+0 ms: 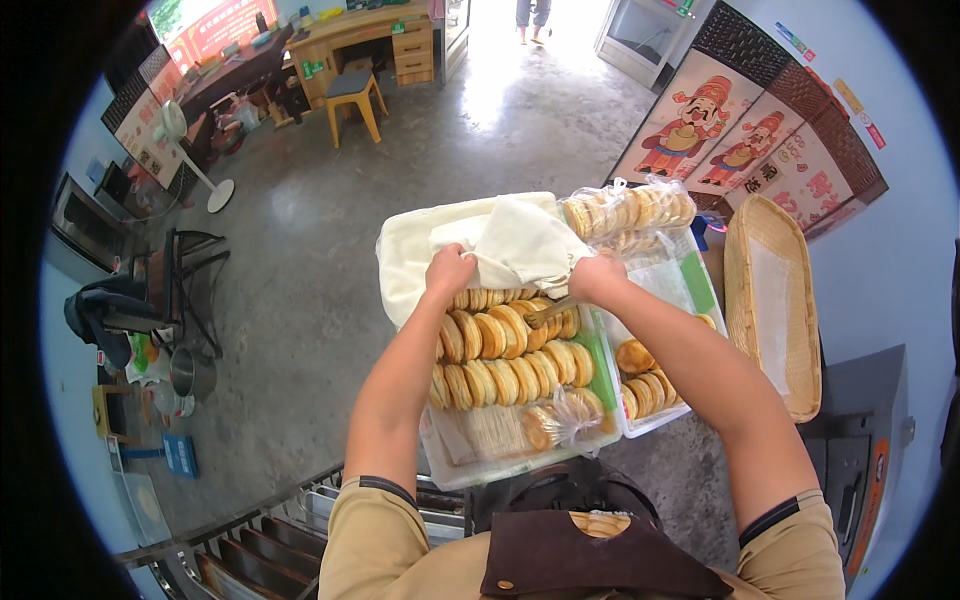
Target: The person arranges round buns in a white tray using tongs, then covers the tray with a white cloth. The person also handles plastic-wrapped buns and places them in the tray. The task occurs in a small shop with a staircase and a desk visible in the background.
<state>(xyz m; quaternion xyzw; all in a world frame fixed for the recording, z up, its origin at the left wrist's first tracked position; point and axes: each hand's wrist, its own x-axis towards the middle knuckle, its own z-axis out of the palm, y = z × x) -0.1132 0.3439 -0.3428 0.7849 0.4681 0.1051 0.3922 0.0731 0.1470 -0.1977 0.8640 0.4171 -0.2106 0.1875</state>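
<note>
My left hand [450, 272] is closed on the near edge of a cream cloth [520, 245], which is folded back over the far part of a tray [470, 478] of round golden flatbreads [480, 380]. At the cloth's right end, my right hand [597, 278] is closed, with the gathered fabric at its fingers. From below that hand a wooden fork-like utensil [547, 314] slants onto the bread; whether the hand holds it too, I cannot tell. The flatbreads stand on edge in rows. In the tray's near right corner lies a tied clear bag of flatbreads [565, 418].
A second white tray [680, 275] adjoins on the right, holding loose and bagged flatbreads [635, 208]. Beyond it stands a long woven basket [812, 330] with a pale liner. A metal rack [270, 550] is at lower left. Farther off are a yellow stool [355, 98], desk [360, 38] and white fan [195, 160].
</note>
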